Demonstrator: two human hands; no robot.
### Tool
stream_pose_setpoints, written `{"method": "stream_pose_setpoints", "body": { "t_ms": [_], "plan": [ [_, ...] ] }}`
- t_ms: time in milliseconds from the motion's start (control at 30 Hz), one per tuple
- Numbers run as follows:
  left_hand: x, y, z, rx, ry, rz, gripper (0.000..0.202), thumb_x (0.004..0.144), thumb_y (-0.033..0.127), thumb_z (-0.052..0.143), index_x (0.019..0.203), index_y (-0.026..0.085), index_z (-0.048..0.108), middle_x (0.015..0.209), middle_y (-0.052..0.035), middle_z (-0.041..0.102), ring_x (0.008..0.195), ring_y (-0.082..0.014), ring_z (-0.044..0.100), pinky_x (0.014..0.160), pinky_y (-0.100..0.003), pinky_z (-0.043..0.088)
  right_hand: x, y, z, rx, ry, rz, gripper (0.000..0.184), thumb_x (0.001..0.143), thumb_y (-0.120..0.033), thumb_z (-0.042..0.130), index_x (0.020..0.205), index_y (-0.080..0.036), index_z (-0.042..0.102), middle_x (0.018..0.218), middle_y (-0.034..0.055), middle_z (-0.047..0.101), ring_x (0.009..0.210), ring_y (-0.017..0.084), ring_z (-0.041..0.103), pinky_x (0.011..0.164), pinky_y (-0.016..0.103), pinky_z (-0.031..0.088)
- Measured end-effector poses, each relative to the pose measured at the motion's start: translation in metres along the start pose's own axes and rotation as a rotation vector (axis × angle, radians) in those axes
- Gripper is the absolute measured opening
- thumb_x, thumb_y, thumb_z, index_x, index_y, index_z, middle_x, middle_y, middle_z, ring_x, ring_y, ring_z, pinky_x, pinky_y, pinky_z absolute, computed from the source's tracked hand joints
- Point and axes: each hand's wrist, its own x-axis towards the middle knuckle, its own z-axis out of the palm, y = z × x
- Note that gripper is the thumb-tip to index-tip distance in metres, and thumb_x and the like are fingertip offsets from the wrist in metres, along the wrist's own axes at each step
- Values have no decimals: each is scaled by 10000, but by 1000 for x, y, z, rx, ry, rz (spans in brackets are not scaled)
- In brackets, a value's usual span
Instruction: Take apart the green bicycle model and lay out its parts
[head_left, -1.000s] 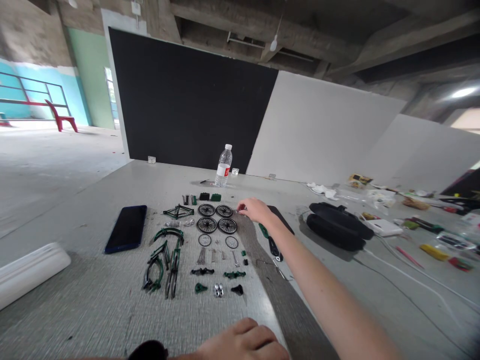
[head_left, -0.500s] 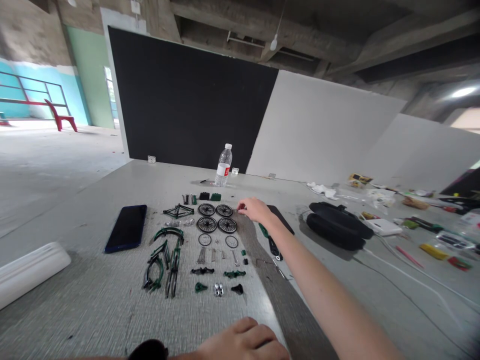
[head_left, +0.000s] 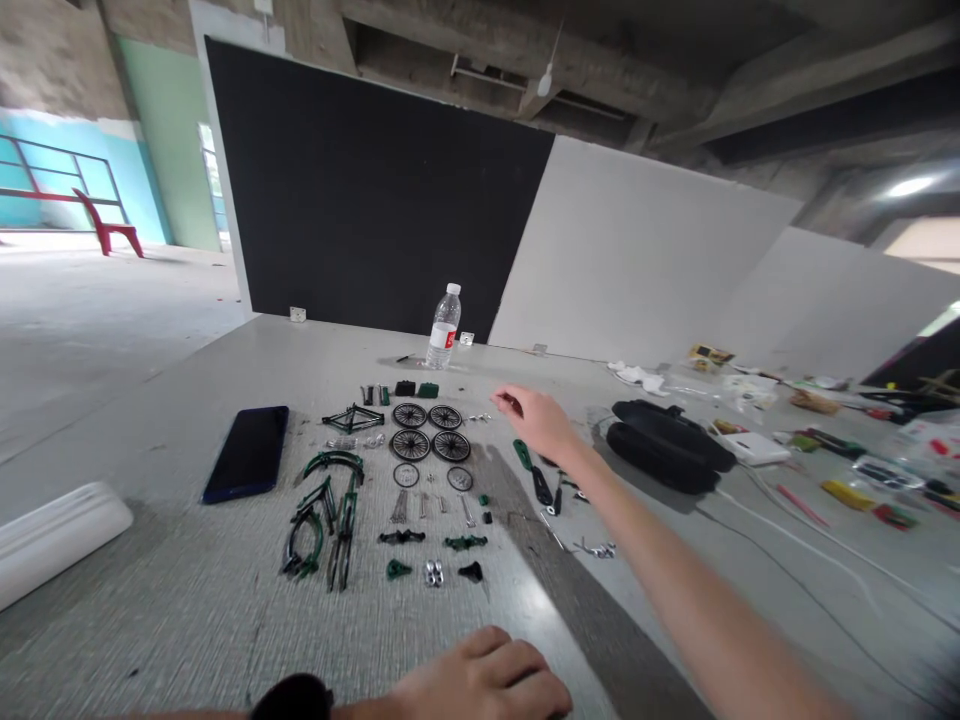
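Small model-bicycle parts lie in rows on the grey table (head_left: 187,610): several black spoked wheels (head_left: 429,430), a green frame (head_left: 352,418), green mudguards and forks (head_left: 326,515), screws and small fittings (head_left: 431,572). My right hand (head_left: 536,420) hovers just right of the wheels, its fingers pinched on a tiny dark red piece. A small silver part (head_left: 477,417) lies on the table left of that hand. My left hand (head_left: 480,685) rests flat on the table's near edge, fingers together, holding nothing.
A dark blue phone (head_left: 247,452) lies left of the parts. A water bottle (head_left: 442,328) stands behind them. Green-handled tools (head_left: 534,478) and a black pouch (head_left: 667,447) lie to the right, with clutter and a cable beyond. A white object (head_left: 56,540) sits at the left edge.
My right hand has lifted off the table by the wheels and drawn back to the right, still pinching the small piece. A silver part now lies where it was. The view shifted slightly.
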Motion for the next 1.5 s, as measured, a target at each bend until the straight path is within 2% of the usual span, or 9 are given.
{"method": "stream_pose_setpoints", "body": {
  "t_ms": [167,333,400,567,700,800,1000,1267,1500],
  "plan": [
    [-2,1,-9,8,10,23,181,1058,362,470,1145,229,557,1107,27,642,1016,-126,593,870,-237,447,-56,-10,-18,141,-293,30,224,885,-439,576,854,-260,708,836,48,714,724,194,620,641,313,434],
    [4,1,-24,-47,45,-11,185,1065,356,454,1057,219,578,1041,55,660,960,-109,598,817,-237,435,-85,2,-3,168,-465,67,77,791,-343,682,765,-273,700,757,29,684,746,205,616,649,316,449],
    [7,1,-29,-47,-12,12,186,1064,348,458,1051,211,582,1046,49,668,957,-116,601,797,-243,436,-84,4,5,157,-426,64,104,822,-325,649,745,-264,683,762,29,684,758,204,617,661,315,450],
    [7,1,-35,-44,2,4,178,1072,321,444,1078,207,580,1065,48,663,969,-106,597,824,-229,429,-63,-2,24,-19,-219,-15,201,932,-275,508,821,-251,674,906,43,709,913,229,628,806,365,448],
    [4,2,-32,-49,9,5,165,1072,313,444,1114,208,565,1069,48,655,1000,-117,587,856,-241,434,-59,-4,23,-154,-118,-18,325,997,-269,381,969,-255,705,1023,59,715,1010,252,626,886,415,443],
    [2,2,-23,-20,-9,15,186,1066,349,455,1155,221,557,1094,33,648,1026,-123,585,871,-242,439,-70,-4,14,-153,-124,2,406,1023,-304,314,1126,-265,705,1137,74,703,1063,261,625,913,417,463],
    [0,2,-1,36,9,8,234,1055,422,454,1095,229,579,1069,22,646,1002,-126,597,866,-227,458,-85,-10,17,-193,-231,-24,401,1000,-457,425,1310,-324,642,1364,60,628,1259,308,548,1043,492,408],
    [-1,1,2,33,18,18,202,1049,401,476,1105,239,582,1073,22,647,996,-135,601,874,-244,458,-58,-7,39,-248,-178,-12,478,1007,-548,363,1322,-307,630,1441,76,564,1354,322,455,1153,575,244],
    [1,-2,-7,25,-26,19,136,1051,333,493,1123,249,572,1104,45,650,1018,-119,593,872,-238,443,-32,-6,47,-228,-202,22,513,1003,-568,346,1328,-270,608,1426,88,576,1324,304,487,1127,530,302]
  ]
}}
